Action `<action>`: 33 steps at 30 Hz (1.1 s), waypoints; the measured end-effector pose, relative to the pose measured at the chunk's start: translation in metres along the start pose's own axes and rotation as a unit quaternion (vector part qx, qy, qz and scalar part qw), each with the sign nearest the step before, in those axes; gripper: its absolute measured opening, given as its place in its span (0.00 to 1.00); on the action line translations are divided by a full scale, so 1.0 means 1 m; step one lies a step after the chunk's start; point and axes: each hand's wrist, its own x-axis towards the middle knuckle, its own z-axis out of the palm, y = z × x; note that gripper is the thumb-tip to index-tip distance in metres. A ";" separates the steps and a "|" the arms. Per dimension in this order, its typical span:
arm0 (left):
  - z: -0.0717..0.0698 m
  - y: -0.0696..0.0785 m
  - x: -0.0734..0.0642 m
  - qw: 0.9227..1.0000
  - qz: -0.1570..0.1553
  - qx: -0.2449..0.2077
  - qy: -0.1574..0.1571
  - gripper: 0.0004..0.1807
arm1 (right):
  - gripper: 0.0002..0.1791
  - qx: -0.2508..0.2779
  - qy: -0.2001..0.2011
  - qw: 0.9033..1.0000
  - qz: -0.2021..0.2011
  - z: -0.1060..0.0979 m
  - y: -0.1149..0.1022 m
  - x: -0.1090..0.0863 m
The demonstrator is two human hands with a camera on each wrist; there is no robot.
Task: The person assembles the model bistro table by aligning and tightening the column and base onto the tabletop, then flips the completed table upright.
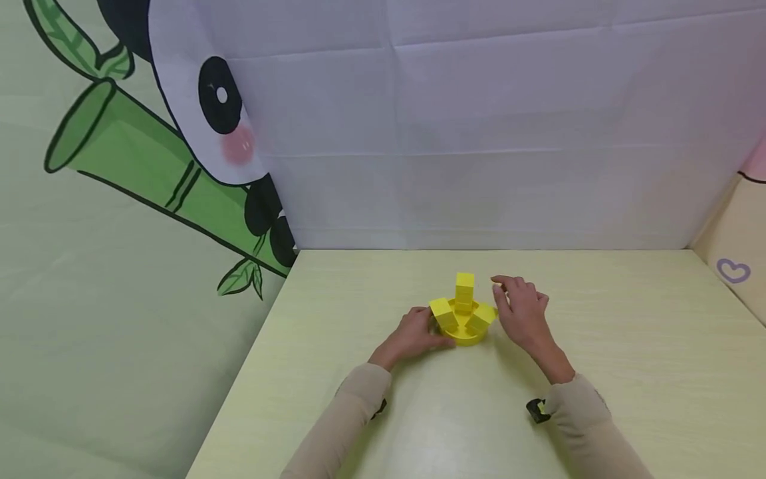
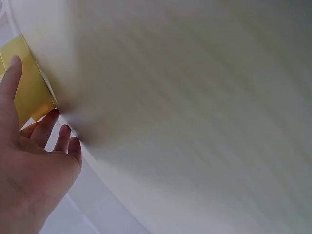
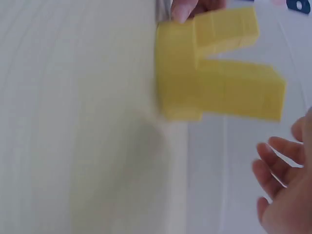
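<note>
A yellow round holder (image 1: 469, 338) with a low rim stands on the table, three square block-like posts rising from it. One post (image 1: 464, 286) is upright at the back; the other two lean outward to left and right. My left hand (image 1: 415, 336) grips the base from the left, thumb along its front and fingers round the far side; in the left wrist view the thumb lies against the yellow side (image 2: 33, 83). On the right, my right hand (image 1: 522, 313) is raised beside the right post (image 1: 482, 318), fingers loosely bent and holding nothing. The right wrist view shows it apart from the posts (image 3: 239, 90).
The pale wood-grain table (image 1: 628, 372) spreads around the holder. Behind it hangs a creased white cloth (image 1: 479, 146), and a green cloth (image 1: 120, 319) with a panda and bamboo print covers the left. A black wrist strap (image 1: 538, 410) sits at the right sleeve.
</note>
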 end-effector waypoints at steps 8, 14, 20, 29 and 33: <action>0.001 0.006 0.006 1.000 -0.010 0.004 0.009 0.44 | 0.30 0.024 -0.191 0.981 0.031 -0.011 0.042 -0.006; 0.001 0.006 0.006 1.000 0.001 0.004 0.017 0.44 | 0.30 0.002 -0.252 0.966 0.050 -0.001 0.045 -0.012; 0.002 0.005 0.003 0.999 0.015 0.000 0.029 0.42 | 0.34 -0.021 -0.239 0.968 0.078 0.008 0.036 -0.017; 0.001 -0.002 -0.009 0.999 0.040 -0.002 0.030 0.39 | 0.28 0.015 -0.198 0.975 0.101 0.020 0.024 -0.037; 0.000 -0.008 -0.011 0.995 0.081 -0.047 0.024 0.35 | 0.23 0.043 -0.188 0.977 0.087 0.023 0.021 -0.045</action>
